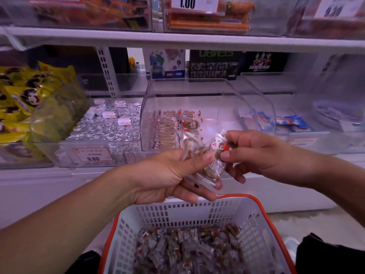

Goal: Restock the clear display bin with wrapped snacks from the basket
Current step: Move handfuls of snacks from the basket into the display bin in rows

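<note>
While the left hand [171, 173] cupped a bunch of clear-wrapped brown snacks [205, 165] between the white slotted, orange-rimmed basket [197, 209] and the clear plastic display bin [227, 99], the right hand [254, 153] pinched one wrapper. Best move, I'd judge: peel one at a time, stack beside the bin's existing rows.

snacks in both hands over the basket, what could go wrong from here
1. The left hand holds a loose bunch of wrapped snacks while the right hand pinches one at its edge; the slick wrappers could slip from either grip.
2. The hands sit forward of the basket, so a dropped snack may miss it and land on the shelf ledge or floor.
3. The clear bin holds neat rows at its left; tossing snacks in could scatter them.
</note>
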Demonstrator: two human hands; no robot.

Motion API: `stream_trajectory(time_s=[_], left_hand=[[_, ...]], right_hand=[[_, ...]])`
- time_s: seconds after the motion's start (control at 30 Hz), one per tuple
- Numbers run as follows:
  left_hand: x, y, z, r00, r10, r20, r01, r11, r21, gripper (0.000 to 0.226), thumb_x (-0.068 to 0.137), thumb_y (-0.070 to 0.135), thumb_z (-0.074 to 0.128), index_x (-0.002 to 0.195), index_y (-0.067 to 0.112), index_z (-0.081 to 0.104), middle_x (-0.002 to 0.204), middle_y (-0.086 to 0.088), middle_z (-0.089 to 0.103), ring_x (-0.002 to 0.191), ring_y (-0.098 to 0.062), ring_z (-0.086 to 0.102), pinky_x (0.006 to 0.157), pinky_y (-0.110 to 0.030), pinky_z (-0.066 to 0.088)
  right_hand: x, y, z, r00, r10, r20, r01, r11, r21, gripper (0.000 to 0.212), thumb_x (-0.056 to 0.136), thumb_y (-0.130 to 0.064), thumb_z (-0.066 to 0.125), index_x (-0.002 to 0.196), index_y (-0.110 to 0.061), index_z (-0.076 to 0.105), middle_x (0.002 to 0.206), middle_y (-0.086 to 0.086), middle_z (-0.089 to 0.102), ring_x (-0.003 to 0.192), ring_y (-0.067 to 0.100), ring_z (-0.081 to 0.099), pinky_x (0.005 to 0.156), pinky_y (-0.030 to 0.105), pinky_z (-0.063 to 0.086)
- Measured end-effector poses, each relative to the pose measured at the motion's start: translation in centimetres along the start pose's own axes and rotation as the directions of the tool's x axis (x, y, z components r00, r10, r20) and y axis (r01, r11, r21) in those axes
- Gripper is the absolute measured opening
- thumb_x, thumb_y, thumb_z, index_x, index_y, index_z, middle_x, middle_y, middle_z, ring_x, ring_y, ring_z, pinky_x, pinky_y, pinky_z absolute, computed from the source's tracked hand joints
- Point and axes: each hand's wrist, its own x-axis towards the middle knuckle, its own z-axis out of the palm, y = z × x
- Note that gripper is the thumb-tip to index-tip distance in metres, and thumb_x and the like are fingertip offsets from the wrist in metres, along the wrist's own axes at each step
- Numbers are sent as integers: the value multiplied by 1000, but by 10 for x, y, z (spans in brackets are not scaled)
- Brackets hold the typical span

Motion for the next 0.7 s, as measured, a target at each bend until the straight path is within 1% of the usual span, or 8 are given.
stream_trajectory(time_s=[0.1, 0.2, 0.3, 0.37, 0.43, 0.53, 0.6, 0.7], left_hand=[[0, -4, -1, 1000, 31, 1, -31, 1000, -3, 62, 62, 51, 69, 111, 15, 60, 94, -8, 76, 77, -19, 74, 50, -15, 54], [-2, -3, -4, 996, 25, 89, -18, 996, -82, 65, 70, 53, 70, 118, 10, 62, 111, -18, 72, 89, -23, 72, 66, -20, 59], [0, -5, -5, 994, 35, 105, -23, 993, -120, 49, 83, 40, 66, 119, 7, 63, 112, -19, 69, 87, -20, 69, 67, -21, 58], [3, -7, -5, 998, 52, 45, -47, 993, -108, 38, 83, 31, 65, 113, 7, 63, 99, -15, 71, 79, -16, 67, 61, -20, 56], [5, -9, -5, 998, 66, 14, -65, 994, -90, 34, 81, 28, 66, 108, 7, 64, 91, -11, 69, 76, -16, 65, 61, -22, 56], [2, -10, -7, 998, 29, 52, -24, 994, -102, 33, 81, 23, 68, 109, 6, 66, 93, -13, 67, 88, -26, 69, 75, -28, 60], [0, -9, -8, 996, -3, 92, 15, 993, -121, 38, 83, 19, 69, 116, 1, 64, 97, -15, 67, 97, -32, 70, 81, -29, 59], [-1, -9, -10, 992, -17, 121, 35, 989, -146, 49, 82, 17, 69, 125, -5, 58, 111, -20, 65, 104, -34, 68, 85, -29, 58]], right_hand=[[1, 1, -1, 1000, 4, 15, -3, 999, -41, 8, 86, -18, 57, 84, -20, 64, 71, 8, 52, 59, 16, 50, 52, 26, 43], [0, 4, -4, 999, -18, 27, 23, 983, -183, 12, 87, -18, 54, 95, -9, 60, 75, 13, 52, 63, 21, 48, 56, 30, 44], [0, 8, 5, 997, -70, -17, 65, 977, -201, 17, 88, -17, 51, 103, -8, 54, 78, 6, 56, 67, 21, 52, 59, 31, 44], [1, 10, 15, 988, -149, -48, 134, 963, -233, 27, 92, -14, 50, 119, -12, 51, 79, -4, 59, 68, 11, 58, 64, 21, 47], [3, 15, 22, 979, -179, -92, 147, 948, -283, 52, 91, -17, 54, 141, -21, 39, 89, -9, 61, 74, 7, 63, 71, 18, 49], [2, 19, 25, 959, -236, -159, 139, 877, -461, 71, 86, -33, 59, 151, -32, 30, 117, -21, 48, 95, 1, 61, 79, 18, 49], [1, 20, 27, 975, -210, -75, 159, 889, -429, 74, 88, -31, 59, 153, -36, 24, 135, -24, 42, 102, -1, 59, 84, 22, 50], [-2, 21, 26, 982, -187, -2, 176, 930, -322, 75, 93, -25, 58, 154, -39, 17, 145, -27, 41, 105, -5, 59, 89, 20, 48]])
